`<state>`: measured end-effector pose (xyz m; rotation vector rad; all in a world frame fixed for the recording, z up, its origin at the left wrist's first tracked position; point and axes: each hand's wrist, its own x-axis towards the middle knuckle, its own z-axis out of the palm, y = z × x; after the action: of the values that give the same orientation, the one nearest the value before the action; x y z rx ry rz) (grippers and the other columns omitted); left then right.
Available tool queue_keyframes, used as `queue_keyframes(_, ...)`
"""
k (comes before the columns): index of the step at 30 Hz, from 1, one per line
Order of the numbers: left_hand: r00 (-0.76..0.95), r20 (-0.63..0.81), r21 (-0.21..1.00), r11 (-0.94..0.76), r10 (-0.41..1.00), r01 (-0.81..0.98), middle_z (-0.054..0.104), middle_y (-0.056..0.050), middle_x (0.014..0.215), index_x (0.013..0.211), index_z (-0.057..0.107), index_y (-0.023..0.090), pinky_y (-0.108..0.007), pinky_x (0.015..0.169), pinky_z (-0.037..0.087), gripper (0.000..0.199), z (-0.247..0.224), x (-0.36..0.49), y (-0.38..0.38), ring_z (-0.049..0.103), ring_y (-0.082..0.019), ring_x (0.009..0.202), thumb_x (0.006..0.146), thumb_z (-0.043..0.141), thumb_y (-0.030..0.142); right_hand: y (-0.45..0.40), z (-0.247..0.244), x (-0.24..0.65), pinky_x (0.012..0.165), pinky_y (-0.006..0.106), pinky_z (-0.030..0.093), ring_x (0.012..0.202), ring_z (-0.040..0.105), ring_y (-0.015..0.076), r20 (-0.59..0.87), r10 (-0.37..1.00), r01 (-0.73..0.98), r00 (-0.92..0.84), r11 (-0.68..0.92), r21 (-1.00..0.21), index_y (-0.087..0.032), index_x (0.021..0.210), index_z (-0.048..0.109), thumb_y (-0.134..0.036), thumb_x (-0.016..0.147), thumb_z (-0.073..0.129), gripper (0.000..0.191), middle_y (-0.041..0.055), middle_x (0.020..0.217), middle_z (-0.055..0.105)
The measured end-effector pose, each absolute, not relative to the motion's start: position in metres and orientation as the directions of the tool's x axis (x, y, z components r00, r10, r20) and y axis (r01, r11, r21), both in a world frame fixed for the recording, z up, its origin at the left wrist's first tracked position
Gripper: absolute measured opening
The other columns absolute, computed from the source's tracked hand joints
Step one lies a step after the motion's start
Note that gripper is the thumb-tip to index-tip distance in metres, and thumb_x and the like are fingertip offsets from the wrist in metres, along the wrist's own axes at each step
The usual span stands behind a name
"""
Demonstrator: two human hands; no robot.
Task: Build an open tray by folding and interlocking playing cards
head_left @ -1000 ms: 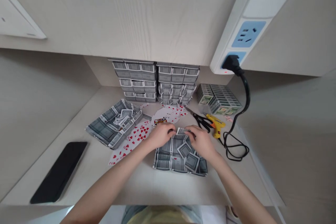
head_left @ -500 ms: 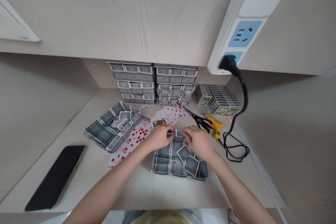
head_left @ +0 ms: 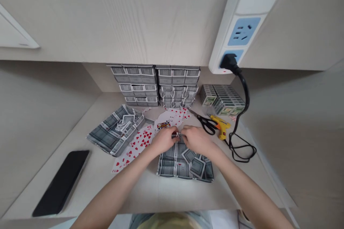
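An open tray built from grey-backed playing cards [head_left: 172,166] sits in front of me, with small card-backed pieces [head_left: 197,166] lying loose in its right half. Over its far side, my left hand [head_left: 165,139] and my right hand [head_left: 197,139] meet, fingertips closed in a pinch. Between them they hold a small folded playing card [head_left: 177,135]; whether it is attached to the tray's far wall I cannot tell. To the left, a second card tray [head_left: 107,134] holds more loose pieces. Face-up playing cards [head_left: 134,146] lie fanned out between the two trays.
Stacked card-built boxes [head_left: 138,78] stand at the back. On the right are card packs [head_left: 225,98], black scissors [head_left: 206,123] and a yellow glue gun [head_left: 221,125] with its cable. A power strip [head_left: 239,25] hangs above. A black phone [head_left: 61,182] lies front left.
My hands have drawn closer together at the tray's far side, the right one moving left. The small card between the fingers now looks narrower. The view has shifted slightly.
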<state>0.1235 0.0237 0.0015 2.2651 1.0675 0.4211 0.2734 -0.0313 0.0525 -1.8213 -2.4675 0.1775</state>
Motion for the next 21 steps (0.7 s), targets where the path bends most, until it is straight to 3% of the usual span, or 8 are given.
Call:
queue_keyframes(7, 0.58, -0.007, 0.611, -0.456, 0.814, 0.647, 0.063, -0.004, 0.07, 0.074, 0.061, 0.017, -0.025, 0.06, 0.038, 0.011, -0.001, 0.124, 0.025, 0.058, -0.018, 0.07, 0.067, 0.06, 0.026, -0.023, 0.049, 0.275, 0.064, 0.027, 0.038, 0.076, 0.057, 0.0188, -0.04, 0.942, 0.933, -0.334, 0.324, -0.157, -0.017, 0.079, 0.061, -0.015, 0.074, 0.049, 0.014, 0.0084, 0.083, 0.061)
queue_keyframes(12, 0.607, 0.025, 0.655, -0.471, 0.794, 0.59, 0.063, -0.002, 0.071, 0.075, 0.061, 0.018, -0.025, 0.061, 0.038, 0.015, 0.0, 0.124, 0.027, 0.057, -0.017, 0.07, 0.067, 0.06, 0.03, -0.023, 0.04, 0.276, 0.074, 0.027, 0.038, 0.085, 0.052, 0.0189, 0.064, 0.921, 0.892, -0.385, 0.389, -0.231, -0.015, 0.074, 0.062, -0.011, 0.075, 0.047, 0.015, 0.0074, 0.076, 0.06)
queue_keyframes(16, 0.608, 0.043, 0.65, -0.485, 0.793, 0.585, 0.063, -0.002, 0.069, 0.071, 0.061, 0.018, -0.024, 0.06, 0.037, 0.015, -0.001, 0.123, 0.027, 0.056, -0.017, 0.068, 0.069, 0.059, 0.033, -0.021, 0.034, 0.283, 0.073, 0.026, 0.04, 0.081, 0.054, 0.0171, 0.117, 0.932, 0.846, -0.342, 0.36, -0.394, -0.015, 0.075, 0.064, -0.009, 0.073, 0.051, 0.015, 0.0063, 0.076, 0.062)
queue_keyframes(19, 0.575, 0.045, 0.632, -0.469, 0.817, 0.617, 0.063, -0.003, 0.07, 0.073, 0.062, 0.018, -0.024, 0.06, 0.037, 0.016, -0.002, 0.123, 0.025, 0.056, -0.017, 0.068, 0.07, 0.059, 0.033, -0.02, 0.039, 0.295, 0.065, 0.023, 0.041, 0.07, 0.057, 0.0136, 0.051, 0.947, 0.78, -0.316, 0.29, -0.555, -0.018, 0.083, 0.066, -0.014, 0.071, 0.054, 0.017, 0.003, 0.08, 0.066)
queue_keyframes(21, 0.555, 0.046, 0.617, -0.461, 0.83, 0.638, 0.063, -0.003, 0.071, 0.074, 0.062, 0.018, -0.024, 0.06, 0.036, 0.016, -0.003, 0.124, 0.023, 0.056, -0.017, 0.068, 0.07, 0.059, 0.033, -0.02, 0.046, 0.303, 0.061, 0.022, 0.04, 0.065, 0.058, 0.0127, 0.022, 0.957, 0.781, -0.29, 0.25, -0.572, -0.02, 0.082, 0.067, -0.014, 0.071, 0.053, 0.019, 0.0011, 0.076, 0.067)
